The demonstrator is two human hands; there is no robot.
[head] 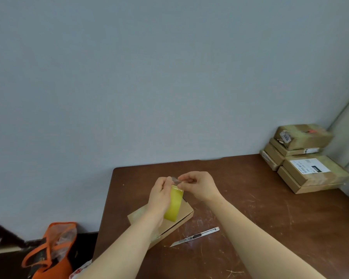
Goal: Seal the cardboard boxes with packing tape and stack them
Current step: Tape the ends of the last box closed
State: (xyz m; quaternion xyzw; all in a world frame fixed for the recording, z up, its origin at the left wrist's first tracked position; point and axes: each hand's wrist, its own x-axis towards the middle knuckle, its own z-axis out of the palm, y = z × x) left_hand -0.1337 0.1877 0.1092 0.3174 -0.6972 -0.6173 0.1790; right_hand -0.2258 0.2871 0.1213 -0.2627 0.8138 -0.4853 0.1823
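- Scratched dark-brown wooden counter (270, 228), beneath the left hand (159, 195) and right hand (197, 185).
- Slim silver metal utility knife (195, 236), flat on the counter, nearer the person than the right hand.
- Orange fabric bag (48, 254), on the floor, low left of the left hand.
- Plain blue-grey wall (149, 77), beyond both.

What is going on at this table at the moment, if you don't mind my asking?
A person is getting ready to tape a box. Their left hand grips a yellow tape roll over a small cardboard box on the brown table, while the right hand pinches the loose tape end at the top of the roll. A utility knife lies untouched beside the box. A stack of boxes sits at the far right corner.
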